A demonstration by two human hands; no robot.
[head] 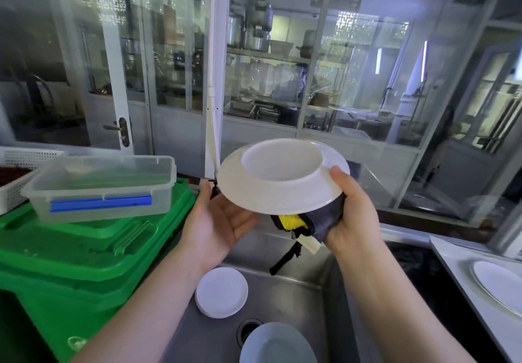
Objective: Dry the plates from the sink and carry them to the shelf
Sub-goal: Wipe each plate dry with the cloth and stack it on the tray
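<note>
I hold a white deep plate [268,190] upside down above the steel sink [285,292], its round foot facing up. My right hand [353,210] grips its right rim together with a dark grey and yellow cloth [305,224] bunched under the plate. My left hand [220,221] is palm up with straight fingers, touching the plate's left underside. Down in the sink lie a small stack of white plates [221,292] and a larger pale plate [278,344] by the drain. Another white plate [498,285] rests on the white surface at the right.
A green bin [84,249] stands left of the sink with a clear plastic box [104,184] on its lid. A white basket [17,176] sits at the far left. A white pipe [211,125] rises behind the plate. Glass partitions close off the back.
</note>
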